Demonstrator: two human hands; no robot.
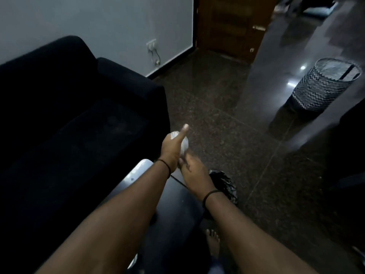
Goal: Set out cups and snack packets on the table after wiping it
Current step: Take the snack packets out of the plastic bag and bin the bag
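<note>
My left hand grips a crumpled white wad, tissue or thin plastic, with the thumb sticking up past it. My right hand is just below and to the right, and its fingertips pinch the wad's lower end. Both hands hover over the far end of a dark glossy table, whose rim catches a pale reflection. No cups or snack packets are recognisable in this dim view.
A black sofa fills the left. A black-and-white striped object lies on the floor just beyond my right wrist. A zigzag-patterned bin stands at the right, and a wooden door is ahead. My bare foot shows beside the table.
</note>
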